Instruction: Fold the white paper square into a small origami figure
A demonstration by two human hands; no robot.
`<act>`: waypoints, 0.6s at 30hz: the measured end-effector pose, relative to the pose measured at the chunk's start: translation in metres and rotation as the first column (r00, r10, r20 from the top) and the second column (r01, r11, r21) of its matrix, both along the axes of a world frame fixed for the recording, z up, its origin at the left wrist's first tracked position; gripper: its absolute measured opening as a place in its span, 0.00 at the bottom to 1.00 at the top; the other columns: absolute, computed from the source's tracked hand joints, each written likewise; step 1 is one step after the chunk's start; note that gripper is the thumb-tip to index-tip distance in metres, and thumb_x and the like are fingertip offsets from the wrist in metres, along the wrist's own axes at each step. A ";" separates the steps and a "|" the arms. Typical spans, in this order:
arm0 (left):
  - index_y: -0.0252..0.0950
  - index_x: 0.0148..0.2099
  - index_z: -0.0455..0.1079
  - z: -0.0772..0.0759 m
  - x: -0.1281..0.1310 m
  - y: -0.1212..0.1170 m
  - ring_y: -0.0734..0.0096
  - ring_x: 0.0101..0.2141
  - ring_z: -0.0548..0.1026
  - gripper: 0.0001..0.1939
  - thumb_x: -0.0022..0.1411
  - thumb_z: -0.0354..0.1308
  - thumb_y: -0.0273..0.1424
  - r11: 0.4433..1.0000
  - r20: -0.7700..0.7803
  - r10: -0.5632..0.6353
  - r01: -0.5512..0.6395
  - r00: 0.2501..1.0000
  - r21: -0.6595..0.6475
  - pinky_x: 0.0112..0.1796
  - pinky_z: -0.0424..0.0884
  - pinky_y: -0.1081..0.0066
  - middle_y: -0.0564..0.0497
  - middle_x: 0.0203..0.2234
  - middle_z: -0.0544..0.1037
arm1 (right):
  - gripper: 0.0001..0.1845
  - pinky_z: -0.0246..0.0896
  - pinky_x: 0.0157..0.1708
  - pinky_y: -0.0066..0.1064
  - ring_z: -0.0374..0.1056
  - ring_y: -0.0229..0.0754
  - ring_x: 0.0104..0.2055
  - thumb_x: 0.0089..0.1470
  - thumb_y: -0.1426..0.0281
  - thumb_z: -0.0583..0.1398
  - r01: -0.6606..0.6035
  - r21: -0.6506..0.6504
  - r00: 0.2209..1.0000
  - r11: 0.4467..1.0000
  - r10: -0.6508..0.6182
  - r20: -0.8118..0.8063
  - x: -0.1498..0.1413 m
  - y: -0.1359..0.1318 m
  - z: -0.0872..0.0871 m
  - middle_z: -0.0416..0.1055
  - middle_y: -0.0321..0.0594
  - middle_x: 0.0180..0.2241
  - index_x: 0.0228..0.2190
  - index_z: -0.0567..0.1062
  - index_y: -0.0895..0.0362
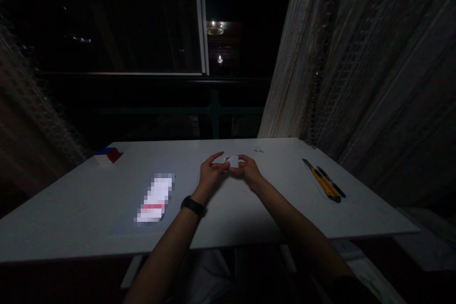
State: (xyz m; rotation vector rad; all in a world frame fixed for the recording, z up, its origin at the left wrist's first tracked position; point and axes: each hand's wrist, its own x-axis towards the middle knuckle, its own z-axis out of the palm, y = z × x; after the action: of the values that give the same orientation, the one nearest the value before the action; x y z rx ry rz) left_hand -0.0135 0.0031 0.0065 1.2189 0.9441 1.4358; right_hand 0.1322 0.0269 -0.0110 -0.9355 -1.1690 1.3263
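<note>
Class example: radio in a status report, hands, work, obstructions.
Left hand and right hand: both gripping small white paper. Yellow cutter off to the right, not in the way.

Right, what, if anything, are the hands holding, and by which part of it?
The left hand and right hand hold a small white paper by its left and right sides.

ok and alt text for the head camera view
Two bare hands, left and right, hold a small white folded paper over a white table; a lit phone lies left, a yellow-and-black utility knife right.
</note>
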 end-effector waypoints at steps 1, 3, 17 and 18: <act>0.33 0.51 0.66 0.001 0.000 0.000 0.70 0.24 0.74 0.32 0.43 0.65 0.40 1.000 0.032 -0.023 0.024 0.999 -0.015 0.27 0.68 0.72 0.49 0.22 0.76 | 0.26 0.57 0.21 0.25 0.63 0.34 0.18 0.24 0.72 0.68 0.020 0.004 1.000 1.000 -0.020 0.006 0.000 0.000 0.000 0.68 0.29 0.18 0.31 0.68 0.57; 0.32 0.48 0.68 0.002 0.000 0.000 0.69 0.24 0.74 0.30 0.47 0.60 0.46 0.998 0.074 -0.010 0.015 0.997 -0.067 0.25 0.68 0.73 0.49 0.22 0.75 | 0.26 0.56 0.19 0.25 0.62 0.33 0.17 0.23 0.73 0.68 0.034 0.011 0.999 0.999 -0.034 0.027 -0.001 0.001 -0.001 0.68 0.29 0.17 0.31 0.68 0.57; 0.30 0.30 0.74 -0.002 -0.005 0.000 0.80 0.21 0.69 0.16 0.35 0.69 0.32 0.932 0.153 -0.118 0.162 0.981 -0.324 0.20 0.62 0.80 0.50 0.23 0.73 | 0.26 0.58 0.22 0.26 0.64 0.34 0.19 0.20 0.73 0.68 -0.046 0.011 0.999 0.999 0.046 0.005 -0.002 -0.005 0.004 0.69 0.30 0.19 0.29 0.68 0.57; 0.30 0.29 0.73 -0.002 -0.005 0.001 0.80 0.20 0.68 0.16 0.35 0.70 0.31 0.934 0.141 -0.097 0.139 0.985 -0.328 0.19 0.61 0.80 0.50 0.22 0.73 | 0.27 0.58 0.21 0.26 0.63 0.34 0.18 0.20 0.73 0.69 -0.049 0.012 0.999 0.999 0.049 0.005 -0.002 -0.005 0.004 0.69 0.30 0.18 0.29 0.68 0.57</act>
State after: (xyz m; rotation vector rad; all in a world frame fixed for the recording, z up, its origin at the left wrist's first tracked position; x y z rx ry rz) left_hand -0.0187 0.0038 0.0040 0.9070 0.9676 1.1811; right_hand 0.1301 0.0221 -0.0070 -0.9066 -1.2088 1.3551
